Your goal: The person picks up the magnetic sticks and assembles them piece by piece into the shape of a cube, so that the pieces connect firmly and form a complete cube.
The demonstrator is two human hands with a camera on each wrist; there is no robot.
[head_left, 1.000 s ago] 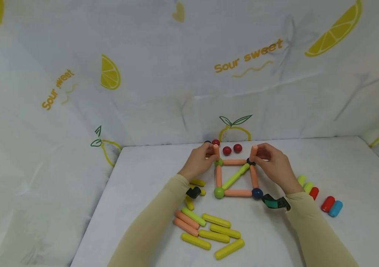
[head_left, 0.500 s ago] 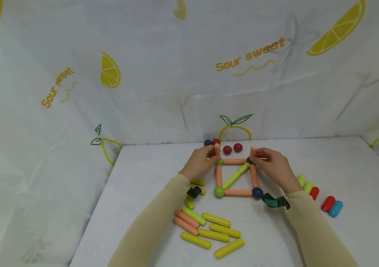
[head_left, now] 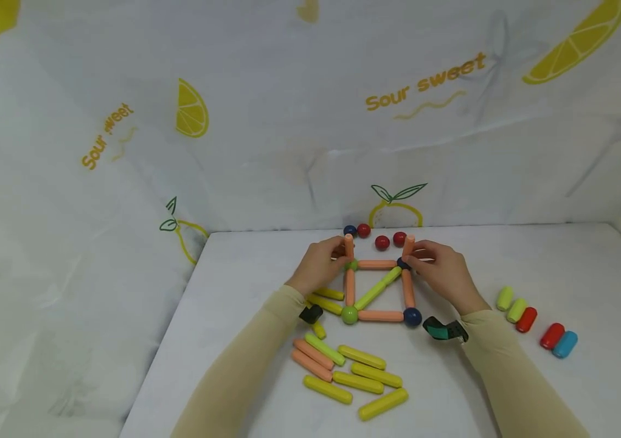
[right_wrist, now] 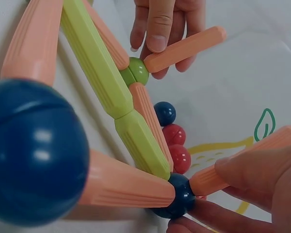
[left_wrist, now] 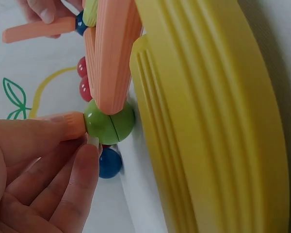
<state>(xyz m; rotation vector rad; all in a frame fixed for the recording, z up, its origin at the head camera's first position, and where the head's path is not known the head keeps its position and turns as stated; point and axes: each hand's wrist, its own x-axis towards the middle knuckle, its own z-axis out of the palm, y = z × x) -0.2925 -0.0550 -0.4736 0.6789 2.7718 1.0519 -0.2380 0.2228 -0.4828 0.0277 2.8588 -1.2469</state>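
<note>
On the table lies a square of orange sticks (head_left: 381, 316) joined by balls at its corners, with a lime-green diagonal (head_left: 376, 291) made of two pieces. My left hand (head_left: 318, 266) holds an upright orange stick (head_left: 349, 246) on the back-left green ball (left_wrist: 104, 121); its fingertips are close against that ball. My right hand (head_left: 444, 274) pinches another upright orange stick (head_left: 409, 245), which meets the dark blue ball (right_wrist: 180, 196) at the back-right corner. At the front corners sit a green ball (head_left: 350, 315) and a blue ball (head_left: 412, 317).
Red balls (head_left: 382, 243) and a blue ball (head_left: 350, 231) lie behind the square by the patterned cloth wall. Loose yellow sticks (head_left: 328, 389), orange sticks (head_left: 311, 365) and a lime stick (head_left: 325, 349) lie in front. Short red (head_left: 553, 336), lime (head_left: 504, 298) and blue (head_left: 565, 344) pieces lie right.
The square has shifted left on the table, away from the short pieces and towards the yellow sticks, with both hands still holding the upright sticks. The head view has turned slightly.
</note>
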